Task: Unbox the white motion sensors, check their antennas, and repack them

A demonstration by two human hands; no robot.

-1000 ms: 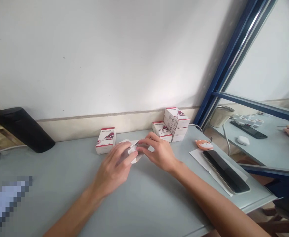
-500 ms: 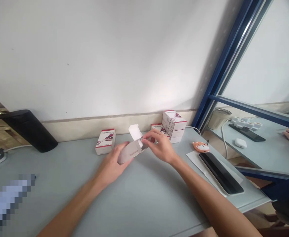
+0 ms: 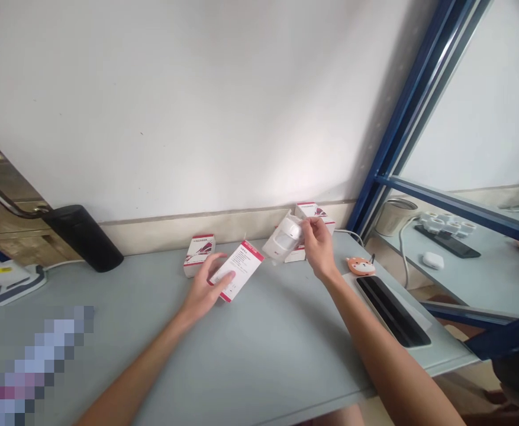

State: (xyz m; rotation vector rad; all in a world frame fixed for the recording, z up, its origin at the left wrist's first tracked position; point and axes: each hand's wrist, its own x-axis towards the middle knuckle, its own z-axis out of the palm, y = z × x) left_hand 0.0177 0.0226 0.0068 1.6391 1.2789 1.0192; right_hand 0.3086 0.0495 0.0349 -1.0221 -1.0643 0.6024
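My left hand (image 3: 206, 286) grips a small white box with red ends (image 3: 238, 270), tilted just above the grey table (image 3: 250, 349). My right hand (image 3: 316, 241) is raised to the right of it and pinches a white device in a clear plastic bag (image 3: 283, 239). Behind the left hand a similar red-and-white box (image 3: 198, 252) lies near the wall. A stack of the same boxes (image 3: 310, 213) stands behind my right hand, partly hidden by the bagged device.
A black phone (image 3: 390, 302) on white paper and an orange fox-shaped charm (image 3: 360, 265) lie at the right. A black cylinder (image 3: 81, 238) lies at the back left. A blue frame (image 3: 399, 130) separates a neighbouring table with a cup (image 3: 395, 216).
My right hand has pulled the bagged white device out of the box and lifted it to the right. The left hand has turned the box and keeps hold of it.
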